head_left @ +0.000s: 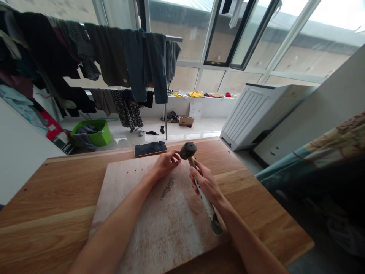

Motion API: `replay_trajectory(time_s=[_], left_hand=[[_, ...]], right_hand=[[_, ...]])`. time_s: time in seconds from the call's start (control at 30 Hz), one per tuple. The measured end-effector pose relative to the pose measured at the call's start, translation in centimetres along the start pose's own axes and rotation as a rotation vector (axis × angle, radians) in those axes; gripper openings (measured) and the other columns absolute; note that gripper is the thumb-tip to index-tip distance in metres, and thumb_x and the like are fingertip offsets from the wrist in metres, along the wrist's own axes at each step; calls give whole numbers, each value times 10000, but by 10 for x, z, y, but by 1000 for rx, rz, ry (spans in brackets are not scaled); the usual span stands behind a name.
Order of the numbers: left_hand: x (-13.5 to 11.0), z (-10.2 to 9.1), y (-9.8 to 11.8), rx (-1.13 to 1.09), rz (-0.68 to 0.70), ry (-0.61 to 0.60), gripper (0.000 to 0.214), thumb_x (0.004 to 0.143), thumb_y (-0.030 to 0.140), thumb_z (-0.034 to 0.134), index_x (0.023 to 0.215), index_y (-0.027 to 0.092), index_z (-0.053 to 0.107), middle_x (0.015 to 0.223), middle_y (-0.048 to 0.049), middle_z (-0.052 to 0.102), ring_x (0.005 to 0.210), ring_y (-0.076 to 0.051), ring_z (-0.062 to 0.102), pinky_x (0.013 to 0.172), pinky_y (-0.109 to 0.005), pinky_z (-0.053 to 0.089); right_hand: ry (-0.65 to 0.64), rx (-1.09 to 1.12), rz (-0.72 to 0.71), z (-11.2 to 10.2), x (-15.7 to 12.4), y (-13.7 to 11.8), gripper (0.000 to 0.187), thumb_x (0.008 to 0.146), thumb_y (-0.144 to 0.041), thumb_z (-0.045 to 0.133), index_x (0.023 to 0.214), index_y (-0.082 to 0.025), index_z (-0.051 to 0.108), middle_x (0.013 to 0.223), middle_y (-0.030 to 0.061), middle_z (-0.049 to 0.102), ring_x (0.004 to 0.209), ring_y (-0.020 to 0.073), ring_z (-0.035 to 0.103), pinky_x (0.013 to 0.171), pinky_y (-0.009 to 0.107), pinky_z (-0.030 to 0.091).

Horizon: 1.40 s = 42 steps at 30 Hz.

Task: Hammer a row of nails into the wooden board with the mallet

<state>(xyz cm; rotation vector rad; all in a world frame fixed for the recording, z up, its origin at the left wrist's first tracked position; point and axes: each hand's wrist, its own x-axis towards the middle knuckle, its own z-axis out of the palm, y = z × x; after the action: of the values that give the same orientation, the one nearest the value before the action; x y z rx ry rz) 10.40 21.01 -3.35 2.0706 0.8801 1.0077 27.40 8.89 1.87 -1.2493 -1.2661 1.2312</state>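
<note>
My right hand (205,182) is wrapped around the handle of a hammer (188,150). Its dark, blunt head is raised above the far part of a pale wooden board (142,224), and its worn handle end points back toward me. Close to the hammer head, my left hand (167,164) rests low over the board's far edge. Its fingers are bent together in a pinch; whatever may be between the fingertips is too small to make out. Between my forearms lies a small pile of nails (167,188). Several small dark dots (135,170) line the board's far left part.
Under the board is a wooden table (51,190), with a phone (150,148) lying by its far edge. Beyond stand a clothes rack (173,39) hung with laundry and a green basket (104,135). A white ribbed cabinet (248,108) is at the right, near a curtain (313,152).
</note>
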Motion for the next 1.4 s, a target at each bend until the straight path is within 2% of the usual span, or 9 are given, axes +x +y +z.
replay_trajectory(time_s=[0.27,0.53,0.7,0.77,0.87,0.93,1.0,1.2,1.4], left_hand=[[0,-1,3,20,17,22,296,795,125,656,1085,181,664,860,-12,774,638,-101,666,644,-203,540],[-1,-1,7,75,-11,-15,370,787,130,665,1150,193,639,843,5,751,623,-103,636,625,-209,499],[0,-11,15,117,-21,-35,377,781,265,711,1134,167,622,923,-29,695,630,-106,601,612,-230,490],[-3,-24,26,190,-5,-106,236,782,264,677,995,167,648,921,-37,666,663,-122,596,624,-245,485],[-14,-44,48,365,-9,-325,42,759,230,627,774,193,640,776,-11,642,646,-143,574,581,-247,428],[-25,-50,63,484,-69,-438,83,730,261,646,678,203,615,668,-4,622,593,-155,547,528,-259,369],[-34,-48,75,575,-112,-472,124,700,281,672,630,209,600,643,-17,630,580,-170,543,514,-274,343],[-43,-35,83,674,-120,-451,96,659,207,655,583,216,598,632,-36,655,563,-182,554,506,-287,324],[-41,-43,70,509,-96,-325,100,666,177,662,601,214,595,612,-4,633,566,-158,551,514,-259,345]], right_hand=[[-1,-89,33,3,-3,1,446,902,-453,557,1280,-215,573,622,-81,505,363,82,454,289,183,392],[10,-106,33,4,-4,2,442,902,-456,551,1275,-221,575,613,-77,501,360,82,462,295,172,395],[50,-20,-1,3,-3,2,441,893,-467,561,1250,-209,572,609,-82,493,356,81,446,286,175,376],[71,6,-10,3,-2,3,432,894,-471,567,1234,-205,571,608,-84,489,357,79,437,289,177,377],[87,5,-16,3,-1,6,393,896,-482,566,1172,-203,581,607,-85,483,356,76,429,294,180,381],[87,-11,-13,4,0,7,355,895,-492,563,1098,-202,589,597,-85,482,357,74,426,301,180,381],[91,-28,-3,4,0,9,325,889,-501,567,1015,-202,587,587,-84,483,358,71,421,309,178,379],[91,-16,33,4,0,9,311,872,-510,583,971,-216,568,580,-87,487,358,77,414,307,187,373],[107,-19,44,1,1,12,318,862,-522,592,933,-213,574,600,-74,508,366,79,425,309,195,366]])
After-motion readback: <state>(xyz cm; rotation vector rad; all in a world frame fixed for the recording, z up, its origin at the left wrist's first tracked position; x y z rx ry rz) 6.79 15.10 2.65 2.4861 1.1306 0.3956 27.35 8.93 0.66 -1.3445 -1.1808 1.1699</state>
